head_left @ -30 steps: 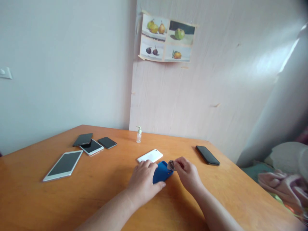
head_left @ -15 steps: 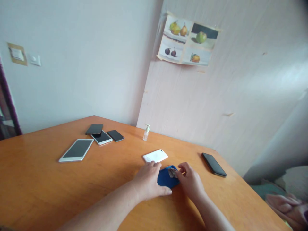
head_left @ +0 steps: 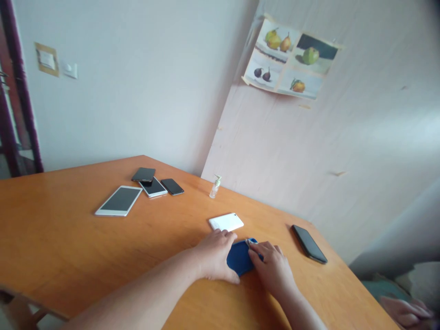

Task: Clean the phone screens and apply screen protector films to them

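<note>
A blue phone case (head_left: 239,259) lies on the wooden table, its inside facing up. My left hand (head_left: 216,255) grips its left end, thumb along the near edge and fingers at the far edge. At the case's far right corner, my right hand (head_left: 273,266) pinches a small greyish wipe (head_left: 249,242) and presses it against the case. Most of the wipe is hidden under the fingers. Just beyond my left hand rests a white phone (head_left: 227,222), back side up.
A small pump bottle (head_left: 215,187) stands farther back. To the left lie a white tablet (head_left: 120,200), a white phone (head_left: 153,187) partly under a dark device (head_left: 143,174), and a black phone (head_left: 172,186). Another black phone (head_left: 309,243) lies near the table's right edge.
My right hand has turned more palm-down and flattened over the case's right side, covering more of the wipe. My left hand keeps its hold. The whole view has shifted slightly.
</note>
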Demonstrator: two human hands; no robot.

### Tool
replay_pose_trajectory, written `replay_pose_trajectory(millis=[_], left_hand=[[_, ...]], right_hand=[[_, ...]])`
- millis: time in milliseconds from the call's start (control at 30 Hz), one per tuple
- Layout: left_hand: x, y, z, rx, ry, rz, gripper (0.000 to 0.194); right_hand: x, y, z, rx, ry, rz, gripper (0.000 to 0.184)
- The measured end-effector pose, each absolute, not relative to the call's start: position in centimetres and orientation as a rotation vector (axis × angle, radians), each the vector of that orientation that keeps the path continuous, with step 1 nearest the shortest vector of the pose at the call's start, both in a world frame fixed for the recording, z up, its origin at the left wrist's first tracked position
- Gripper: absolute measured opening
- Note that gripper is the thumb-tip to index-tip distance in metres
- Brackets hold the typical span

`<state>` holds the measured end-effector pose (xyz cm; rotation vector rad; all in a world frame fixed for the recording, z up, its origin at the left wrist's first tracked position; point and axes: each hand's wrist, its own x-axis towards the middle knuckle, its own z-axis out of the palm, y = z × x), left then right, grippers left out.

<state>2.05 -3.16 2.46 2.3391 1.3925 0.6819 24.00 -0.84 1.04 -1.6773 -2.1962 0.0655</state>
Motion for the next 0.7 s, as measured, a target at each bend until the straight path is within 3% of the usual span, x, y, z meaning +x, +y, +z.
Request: replay_pose_trajectory(millis=[167, 700], left_hand=[[1.8, -2.7, 2.3, 2.282, 1.456, 0.714, 0.099], [1.7, -1.7, 1.6, 2.285, 1.444, 0.758, 0.091]], right_hand=[[24.7, -0.3, 0.6, -1.715, -2.171, 0.004, 0.033], [23.6, 1.2, 2.0, -2.114, -2.128, -0.173, 0.034]])
